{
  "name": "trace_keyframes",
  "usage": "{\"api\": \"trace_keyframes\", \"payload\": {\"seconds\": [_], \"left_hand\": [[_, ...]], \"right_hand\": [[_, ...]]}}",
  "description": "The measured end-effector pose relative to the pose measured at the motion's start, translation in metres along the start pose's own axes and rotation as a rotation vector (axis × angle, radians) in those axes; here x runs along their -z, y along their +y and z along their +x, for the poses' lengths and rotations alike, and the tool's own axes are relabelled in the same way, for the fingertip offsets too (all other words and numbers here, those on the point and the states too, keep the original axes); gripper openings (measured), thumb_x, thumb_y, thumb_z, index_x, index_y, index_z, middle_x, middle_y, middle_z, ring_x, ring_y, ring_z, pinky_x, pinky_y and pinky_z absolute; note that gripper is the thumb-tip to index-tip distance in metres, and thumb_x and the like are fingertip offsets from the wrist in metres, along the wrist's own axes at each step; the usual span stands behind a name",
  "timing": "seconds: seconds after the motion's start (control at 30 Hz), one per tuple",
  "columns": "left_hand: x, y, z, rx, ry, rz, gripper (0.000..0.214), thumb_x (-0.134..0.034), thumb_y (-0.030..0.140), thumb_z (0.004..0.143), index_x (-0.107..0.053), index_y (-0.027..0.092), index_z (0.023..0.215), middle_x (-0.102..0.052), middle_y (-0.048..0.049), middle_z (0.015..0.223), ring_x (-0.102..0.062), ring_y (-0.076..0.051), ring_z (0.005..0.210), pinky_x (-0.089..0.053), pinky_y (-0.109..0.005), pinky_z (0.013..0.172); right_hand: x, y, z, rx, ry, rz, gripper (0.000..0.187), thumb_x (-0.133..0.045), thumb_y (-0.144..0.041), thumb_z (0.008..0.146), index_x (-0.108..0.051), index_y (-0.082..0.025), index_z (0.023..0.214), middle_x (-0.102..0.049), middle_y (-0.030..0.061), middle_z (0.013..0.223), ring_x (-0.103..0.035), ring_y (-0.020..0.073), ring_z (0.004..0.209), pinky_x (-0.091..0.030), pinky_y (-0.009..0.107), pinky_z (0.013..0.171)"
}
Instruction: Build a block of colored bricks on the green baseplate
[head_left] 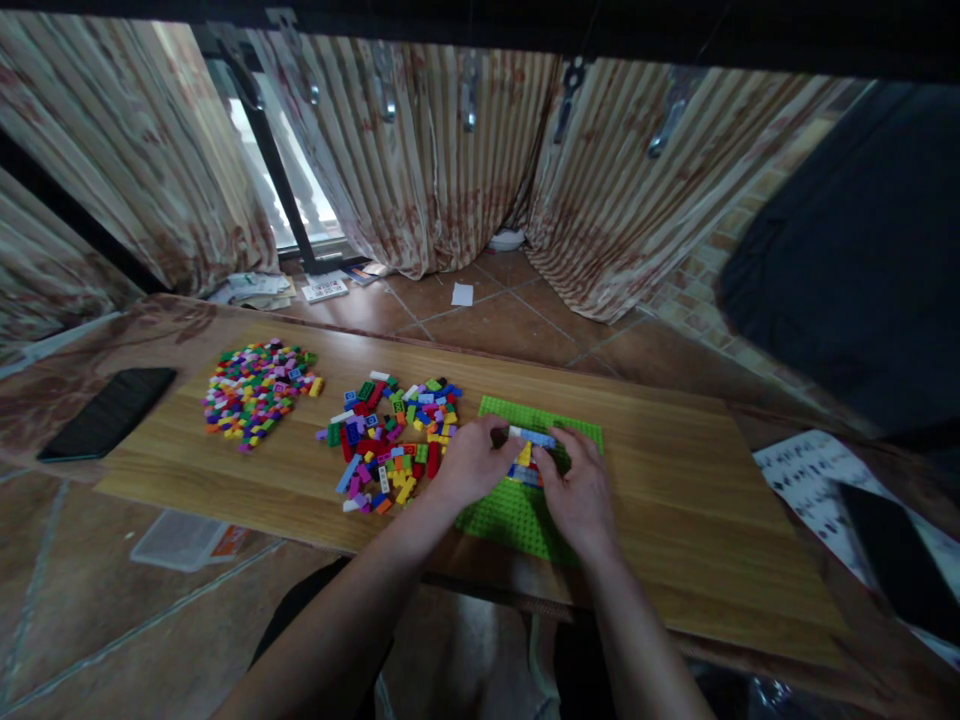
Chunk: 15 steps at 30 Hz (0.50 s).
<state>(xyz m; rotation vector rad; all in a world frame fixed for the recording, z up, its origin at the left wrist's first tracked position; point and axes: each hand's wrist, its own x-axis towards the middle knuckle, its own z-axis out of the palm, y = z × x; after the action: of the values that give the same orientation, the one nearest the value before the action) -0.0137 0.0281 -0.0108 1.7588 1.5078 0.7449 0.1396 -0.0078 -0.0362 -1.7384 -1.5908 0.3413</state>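
A green studded baseplate (517,515) lies on the wooden board, with a small build of toy bricks (527,455) on it in light blue, white, yellow, red and dark blue. My left hand (474,465) closes on the left side of this build, thumb and fingers bent against it. From the right, my right hand (583,492) grips the same bricks, its thumb at the near side and its forefinger at the far edge. The fingers partly cover the build, so a single loose brick between them cannot be made out.
Left of the baseplate spread larger loose bricks (405,478), and farther left a heap of smaller bricks (259,390). A dark tablet-like slab (109,413) lies at the far left. Right, a dark phone (896,555) rests on a printed sheet (806,475). A clear plastic box (178,540) sits below.
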Motion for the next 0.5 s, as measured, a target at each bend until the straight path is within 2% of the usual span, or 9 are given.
{"api": "trace_keyframes", "payload": {"seconds": [0.3, 0.5], "left_hand": [[0.003, 0.01, -0.003, 0.029, -0.009, 0.064, 0.023, -0.056, 0.03, 0.083, -0.072, 0.015, 0.092, -0.069, -0.0025, 0.077, -0.056, -0.013, 0.061, -0.038, -0.024, 0.057], [0.001, 0.013, -0.004, 0.08, 0.019, 0.031, 0.021, -0.057, 0.028, 0.08, -0.072, 0.015, 0.088, -0.071, -0.0033, 0.079, -0.06, -0.014, 0.067, -0.041, -0.024, 0.061]], "right_hand": [[-0.001, -0.001, 0.001, -0.007, 0.008, -0.008, 0.045, -0.051, -0.046, 0.088, -0.064, -0.016, 0.118, -0.058, 0.0171, 0.126, -0.051, 0.0302, 0.121, -0.038, 0.051, 0.103], [-0.002, -0.001, 0.001, 0.001, 0.016, -0.009, 0.044, -0.052, -0.046, 0.087, -0.065, -0.016, 0.116, -0.059, 0.0168, 0.124, -0.051, 0.0298, 0.12, -0.039, 0.05, 0.103]]}}
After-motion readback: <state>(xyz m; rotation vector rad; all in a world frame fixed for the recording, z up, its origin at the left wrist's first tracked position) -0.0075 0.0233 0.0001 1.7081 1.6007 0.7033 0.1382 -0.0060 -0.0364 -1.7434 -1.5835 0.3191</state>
